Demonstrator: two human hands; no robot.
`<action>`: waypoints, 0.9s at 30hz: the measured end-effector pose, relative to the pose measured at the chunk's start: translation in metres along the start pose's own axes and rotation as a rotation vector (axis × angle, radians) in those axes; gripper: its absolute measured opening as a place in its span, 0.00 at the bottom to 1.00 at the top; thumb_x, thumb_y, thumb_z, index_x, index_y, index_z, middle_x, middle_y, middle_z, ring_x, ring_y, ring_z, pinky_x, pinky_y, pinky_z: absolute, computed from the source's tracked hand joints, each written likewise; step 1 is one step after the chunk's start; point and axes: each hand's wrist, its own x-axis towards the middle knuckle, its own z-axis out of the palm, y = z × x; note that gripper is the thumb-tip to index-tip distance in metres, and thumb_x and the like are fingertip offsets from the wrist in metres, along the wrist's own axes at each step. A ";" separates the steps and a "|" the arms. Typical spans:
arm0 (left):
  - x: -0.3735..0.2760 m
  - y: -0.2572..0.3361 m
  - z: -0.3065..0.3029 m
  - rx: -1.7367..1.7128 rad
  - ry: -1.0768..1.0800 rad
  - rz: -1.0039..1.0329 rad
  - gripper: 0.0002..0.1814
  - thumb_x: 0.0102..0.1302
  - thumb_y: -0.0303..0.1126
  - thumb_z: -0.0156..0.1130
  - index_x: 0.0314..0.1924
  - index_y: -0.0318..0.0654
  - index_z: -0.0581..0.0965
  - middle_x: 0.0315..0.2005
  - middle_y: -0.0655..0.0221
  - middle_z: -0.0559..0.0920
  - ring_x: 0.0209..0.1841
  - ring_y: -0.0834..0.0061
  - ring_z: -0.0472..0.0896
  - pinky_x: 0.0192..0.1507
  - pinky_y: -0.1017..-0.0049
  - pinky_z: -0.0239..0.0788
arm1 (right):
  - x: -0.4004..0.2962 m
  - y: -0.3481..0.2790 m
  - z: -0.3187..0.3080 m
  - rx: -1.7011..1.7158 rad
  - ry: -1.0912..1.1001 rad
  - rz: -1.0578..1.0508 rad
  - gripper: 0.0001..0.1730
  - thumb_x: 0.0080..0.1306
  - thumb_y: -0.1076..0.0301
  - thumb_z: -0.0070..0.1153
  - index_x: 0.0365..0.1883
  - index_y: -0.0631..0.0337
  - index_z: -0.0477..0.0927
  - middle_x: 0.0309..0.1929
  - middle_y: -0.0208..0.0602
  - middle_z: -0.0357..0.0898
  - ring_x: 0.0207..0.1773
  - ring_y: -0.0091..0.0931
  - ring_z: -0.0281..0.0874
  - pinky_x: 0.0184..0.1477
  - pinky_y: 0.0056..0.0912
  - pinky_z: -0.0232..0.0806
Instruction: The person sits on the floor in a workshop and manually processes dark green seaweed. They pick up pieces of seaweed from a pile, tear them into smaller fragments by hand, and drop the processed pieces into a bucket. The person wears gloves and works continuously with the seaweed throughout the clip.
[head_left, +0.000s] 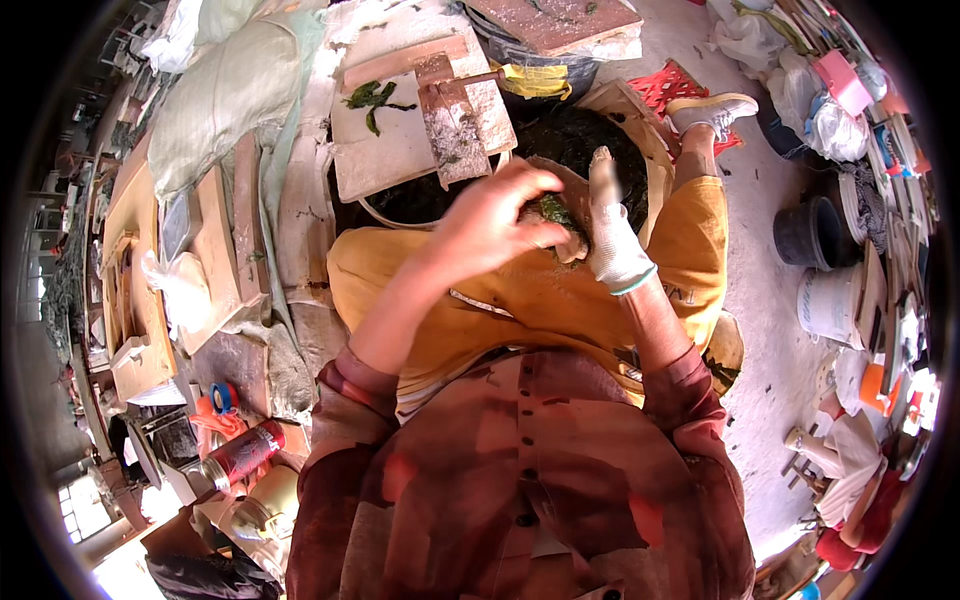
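My left hand (499, 217), bare and blurred by motion, has its fingers curved apart beside a dark green leafy piece (553, 211) above my lap. Whether it touches that piece is unclear. My right hand (611, 217), in a white knit glove with a green cuff, is held upright, its fingers pointing away from me, close to the edge of a brown board (562, 176); its grip cannot be made out. Beyond both hands sits a container of dark wet leafy material (637, 150). Limp green leaves (375, 101) lie on a pale board (367, 154) at the upper left.
A powder-dusted wooden block (454, 131) and a yellow-wrapped handle (536, 81) lie ahead. A dark tub (517, 64) under a board stands behind them. Buckets (806, 232) line the right side; a red can (244, 454) is at lower left. Another person (851, 465) sits at lower right.
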 end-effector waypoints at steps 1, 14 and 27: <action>0.003 0.006 0.007 0.118 -0.035 0.042 0.15 0.57 0.37 0.70 0.39 0.36 0.78 0.35 0.60 0.81 0.36 0.62 0.81 0.38 0.69 0.71 | -0.002 -0.002 -0.004 0.026 -0.055 0.044 0.59 0.59 0.17 0.21 0.66 0.63 0.64 0.25 0.29 0.75 0.14 0.16 0.60 0.15 0.17 0.52; 0.018 -0.045 -0.023 -0.196 -0.030 -0.179 0.01 0.66 0.21 0.58 0.35 0.33 0.76 0.29 0.77 0.75 0.34 0.83 0.72 0.40 0.82 0.66 | -0.038 -0.033 -0.045 -0.169 -0.112 0.158 0.21 0.71 0.55 0.48 0.47 0.63 0.82 0.16 0.20 0.67 0.16 0.12 0.58 0.17 0.16 0.48; 0.029 -0.008 0.016 -0.352 -0.021 -0.177 0.07 0.72 0.28 0.54 0.35 0.37 0.77 0.21 0.81 0.71 0.21 0.91 0.62 0.22 0.85 0.56 | -0.042 -0.037 -0.039 -0.418 -0.174 0.195 0.18 0.67 0.57 0.56 0.47 0.60 0.83 0.22 0.19 0.74 0.21 0.11 0.64 0.22 0.16 0.57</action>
